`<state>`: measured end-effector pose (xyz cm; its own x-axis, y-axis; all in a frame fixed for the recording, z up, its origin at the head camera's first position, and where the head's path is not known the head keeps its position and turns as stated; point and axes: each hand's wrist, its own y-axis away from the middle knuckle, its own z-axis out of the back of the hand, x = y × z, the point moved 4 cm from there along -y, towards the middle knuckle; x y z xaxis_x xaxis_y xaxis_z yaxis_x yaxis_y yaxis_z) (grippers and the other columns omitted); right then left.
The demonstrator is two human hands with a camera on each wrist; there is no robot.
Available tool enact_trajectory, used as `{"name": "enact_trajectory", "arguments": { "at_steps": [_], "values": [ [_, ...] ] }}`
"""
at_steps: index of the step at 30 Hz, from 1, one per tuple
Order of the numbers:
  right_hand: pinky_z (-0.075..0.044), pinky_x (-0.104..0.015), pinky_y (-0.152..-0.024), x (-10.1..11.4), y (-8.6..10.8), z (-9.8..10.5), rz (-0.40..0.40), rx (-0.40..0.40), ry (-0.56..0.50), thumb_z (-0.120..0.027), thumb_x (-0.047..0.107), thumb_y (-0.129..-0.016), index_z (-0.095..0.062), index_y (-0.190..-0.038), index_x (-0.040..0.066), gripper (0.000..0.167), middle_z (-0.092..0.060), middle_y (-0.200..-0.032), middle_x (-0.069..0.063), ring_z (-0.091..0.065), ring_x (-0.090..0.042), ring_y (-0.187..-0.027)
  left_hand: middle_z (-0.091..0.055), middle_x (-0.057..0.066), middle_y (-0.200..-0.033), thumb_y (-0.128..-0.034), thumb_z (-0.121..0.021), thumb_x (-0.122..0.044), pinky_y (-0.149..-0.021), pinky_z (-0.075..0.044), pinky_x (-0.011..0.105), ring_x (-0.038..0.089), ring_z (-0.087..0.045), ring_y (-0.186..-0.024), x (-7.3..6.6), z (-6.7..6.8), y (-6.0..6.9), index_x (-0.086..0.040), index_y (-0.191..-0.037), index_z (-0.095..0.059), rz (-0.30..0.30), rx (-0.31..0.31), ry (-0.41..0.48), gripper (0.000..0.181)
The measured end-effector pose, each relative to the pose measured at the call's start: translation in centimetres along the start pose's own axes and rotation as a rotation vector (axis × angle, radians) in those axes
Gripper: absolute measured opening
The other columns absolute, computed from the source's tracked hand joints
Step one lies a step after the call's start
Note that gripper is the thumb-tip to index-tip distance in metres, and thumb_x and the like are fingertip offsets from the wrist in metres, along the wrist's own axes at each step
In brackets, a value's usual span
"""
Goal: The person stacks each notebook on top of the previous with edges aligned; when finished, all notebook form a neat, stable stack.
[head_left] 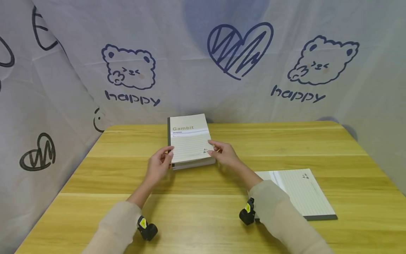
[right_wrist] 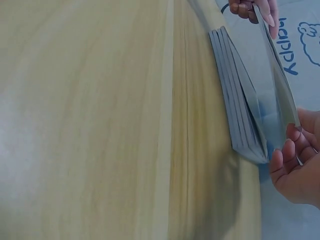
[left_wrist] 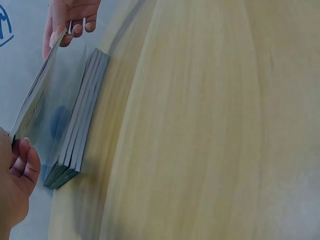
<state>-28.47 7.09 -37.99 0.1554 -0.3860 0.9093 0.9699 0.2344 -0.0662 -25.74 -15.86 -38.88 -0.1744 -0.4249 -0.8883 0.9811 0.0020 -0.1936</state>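
Between both hands is a notebook (head_left: 189,143) with a pale lined cover, the word "Gambit" and a dark spine on its left. My left hand (head_left: 157,165) pinches its left edge near the lower corner. Opposite it, my right hand (head_left: 224,153) pinches the right edge. A stack of several notebooks (left_wrist: 82,120) lies on the table beneath; both wrist views show a gap between it and the held notebook (right_wrist: 277,72). From the head view, most of the stack is hidden under that cover.
Another pale notebook (head_left: 304,192) lies on the wooden table (head_left: 196,215) at the right, partly covered by the right forearm. Behind the table hangs a white cloth (head_left: 187,81) with bear and heart drawings. Each sleeve carries a small black wrist camera (head_left: 147,229).
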Motion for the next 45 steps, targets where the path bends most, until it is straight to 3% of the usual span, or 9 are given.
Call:
{"name": "enact_trajectory", "arguments": {
  "at_steps": [7,15,23,27,34,42,45],
  "values": [
    [-0.034,-0.015,-0.049,-1.3,-0.7,-0.2,-0.046,-0.006,-0.018,-0.060,0.005,-0.088,-0.052,-0.130,0.001,0.043,-0.045,-0.080,-0.002,-0.039,-0.010,-0.064,-0.050,0.009,-0.062,-0.0955,-0.049,-0.009,-0.042,-0.037,0.019,0.006,-0.043,-0.046,0.5,-0.6,-0.6,0.000,-0.120,-0.058,-0.068,0.015,-0.085,0.028],
    [-0.033,-0.016,-0.051,-1.6,-1.2,-0.4,-0.042,-0.020,0.059,-0.061,0.005,-0.087,-0.053,-0.128,-0.001,0.042,-0.048,-0.080,-0.004,-0.043,-0.013,-0.071,-0.046,0.005,-0.062,-0.0953,-0.048,-0.008,-0.045,-0.031,0.018,0.008,-0.036,-0.050,1.1,-1.2,-1.3,-0.001,-0.119,-0.059,-0.066,0.003,-0.191,0.026],
    [-0.036,-0.018,-0.056,-2.6,-1.0,-0.8,-0.021,0.000,0.188,-0.060,0.008,-0.088,-0.053,-0.128,-0.002,0.042,-0.054,-0.084,-0.010,-0.045,-0.015,-0.072,-0.046,0.004,-0.062,-0.0960,-0.047,-0.009,-0.049,-0.033,0.021,0.012,-0.039,-0.054,1.8,-2.0,-1.2,0.001,-0.122,-0.054,-0.114,0.081,-0.390,0.029],
    [-0.035,-0.019,-0.057,-2.9,-0.9,-1.0,-0.003,-0.005,0.219,-0.060,0.009,-0.089,-0.054,-0.127,-0.002,0.041,-0.053,-0.081,-0.010,-0.043,-0.015,-0.069,-0.051,0.006,-0.062,-0.0962,-0.047,-0.010,-0.051,-0.037,0.024,0.013,-0.041,-0.054,1.6,-2.1,-1.2,0.001,-0.123,-0.053,-0.127,0.082,-0.449,0.030],
    [-0.033,-0.021,-0.057,-2.7,-0.8,-1.1,0.003,0.000,0.270,-0.059,0.010,-0.090,-0.053,-0.129,-0.001,0.041,-0.048,-0.073,-0.006,-0.039,-0.013,-0.064,-0.061,0.011,-0.072,-0.0959,-0.047,-0.013,-0.053,-0.043,0.030,0.016,-0.048,-0.058,1.2,-2.3,-1.3,-0.002,-0.119,-0.055,-0.159,0.080,-0.650,0.027],
    [-0.029,-0.023,-0.057,-2.3,-0.7,-1.3,0.079,0.007,0.356,-0.058,0.013,-0.091,-0.052,-0.129,-0.001,0.042,-0.037,-0.062,-0.002,-0.032,-0.014,-0.059,-0.058,0.008,-0.069,-0.0962,-0.042,-0.013,-0.046,-0.038,0.025,0.017,-0.048,-0.056,1.2,-2.3,-1.5,-0.005,-0.116,-0.052,-0.117,0.127,-0.752,0.024],
    [-0.043,-0.028,-0.066,-2.3,-0.5,-1.4,0.108,0.003,0.387,-0.058,0.013,-0.091,-0.051,-0.129,-0.002,0.042,-0.057,-0.073,-0.013,-0.046,-0.017,-0.067,-0.060,0.012,-0.072,-0.0973,-0.040,-0.013,-0.046,-0.040,0.027,0.019,-0.051,-0.056,1.3,-2.4,-1.4,-0.005,-0.119,-0.048,-0.089,0.161,-0.768,0.025]
  ]
}}
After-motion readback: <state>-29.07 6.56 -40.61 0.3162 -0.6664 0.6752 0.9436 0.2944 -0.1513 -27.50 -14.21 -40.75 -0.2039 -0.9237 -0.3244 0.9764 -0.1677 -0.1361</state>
